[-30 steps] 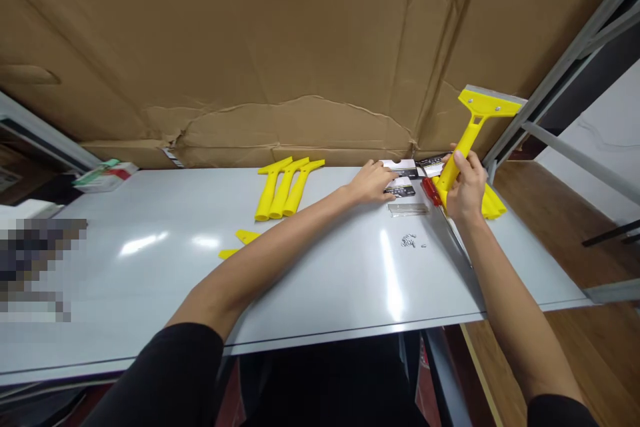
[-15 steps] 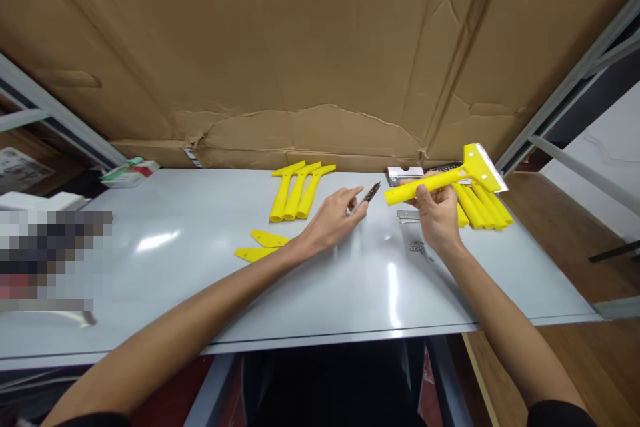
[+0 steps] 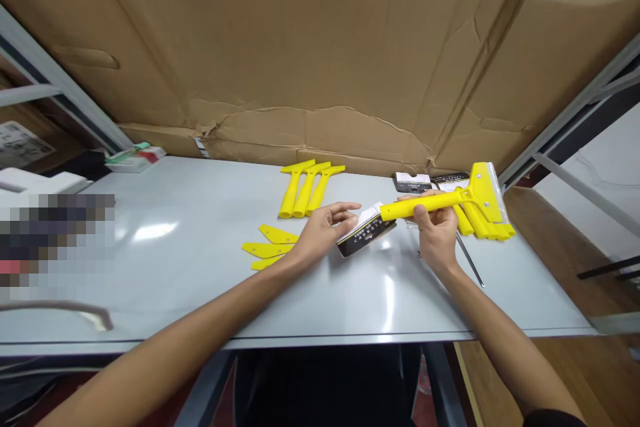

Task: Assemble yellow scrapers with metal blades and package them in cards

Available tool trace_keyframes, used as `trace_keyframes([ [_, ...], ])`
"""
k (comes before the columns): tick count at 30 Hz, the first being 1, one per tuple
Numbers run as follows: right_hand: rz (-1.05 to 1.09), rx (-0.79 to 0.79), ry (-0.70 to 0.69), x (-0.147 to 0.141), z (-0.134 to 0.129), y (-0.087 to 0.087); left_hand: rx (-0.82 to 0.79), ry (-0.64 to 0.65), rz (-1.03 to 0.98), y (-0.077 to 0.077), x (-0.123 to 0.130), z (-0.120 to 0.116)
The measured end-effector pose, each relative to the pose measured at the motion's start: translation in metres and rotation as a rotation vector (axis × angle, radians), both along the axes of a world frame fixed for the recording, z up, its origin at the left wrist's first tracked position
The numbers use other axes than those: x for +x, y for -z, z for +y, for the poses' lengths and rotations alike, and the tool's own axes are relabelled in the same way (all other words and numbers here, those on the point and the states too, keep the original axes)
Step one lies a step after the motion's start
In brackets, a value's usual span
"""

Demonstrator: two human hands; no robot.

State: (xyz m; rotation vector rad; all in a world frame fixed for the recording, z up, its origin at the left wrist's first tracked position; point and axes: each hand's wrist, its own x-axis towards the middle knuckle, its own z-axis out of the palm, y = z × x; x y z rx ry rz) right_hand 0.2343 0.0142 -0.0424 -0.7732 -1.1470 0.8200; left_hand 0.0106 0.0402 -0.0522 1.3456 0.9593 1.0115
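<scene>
My left hand (image 3: 325, 230) pinches a small black and white printed packet (image 3: 367, 232) by its left end, its right end close to the handle tip of a yellow scraper. My right hand (image 3: 437, 227) is closed around that yellow scraper (image 3: 430, 203), whose wide head with a clear edge strip points right. Behind my left hand, several yellow handles (image 3: 313, 190) lie side by side. Flat yellow plates (image 3: 265, 250) lie left of my left wrist. More yellow scrapers (image 3: 487, 220) rest beyond my right hand, partly hidden by the held one.
On the grey table (image 3: 185, 267), more printed packets (image 3: 413, 181) lie at the back right, and a thin metal rod (image 3: 470, 258) is right of my right hand. Cardboard (image 3: 300, 47) stands behind, metal frames at both sides. A small box (image 3: 135, 158) sits back left.
The packet in my left hand has turned from edge-on to show its printed face and is nearer the scraper. The scraper has tilted slightly. The thin rod now shows beside my right hand.
</scene>
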Motion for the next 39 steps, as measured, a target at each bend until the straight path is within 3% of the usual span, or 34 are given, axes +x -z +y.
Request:
trace_keyframes([
  [4,0.014,0.074,0.086,0.002,-0.003,0.001,-0.173,-0.131,-0.243,0.004,0.002,-0.002],
  [6,0.002,0.106,0.122,0.003,-0.005,0.0,-0.222,-0.126,-0.305,0.003,0.003,-0.003],
  [14,-0.118,-0.057,-0.007,-0.009,-0.013,0.0,-0.311,0.149,-0.479,-0.01,0.008,-0.02],
  [17,-0.237,-0.116,0.003,-0.009,-0.013,0.002,-0.305,0.226,-0.504,-0.01,0.009,-0.025],
  [24,-0.501,-0.006,0.091,0.002,-0.012,0.004,-0.283,0.168,-0.504,0.001,0.014,-0.029],
  [31,-0.55,-0.04,-0.051,0.001,-0.011,0.008,-0.19,0.135,-0.481,0.003,0.018,-0.028],
  [36,-0.588,-0.113,-0.186,-0.005,-0.015,0.015,-0.143,0.084,-0.194,0.003,0.016,-0.03],
  [39,-0.582,-0.173,-0.234,-0.003,-0.02,0.014,-0.117,0.137,-0.139,0.004,0.015,-0.03],
])
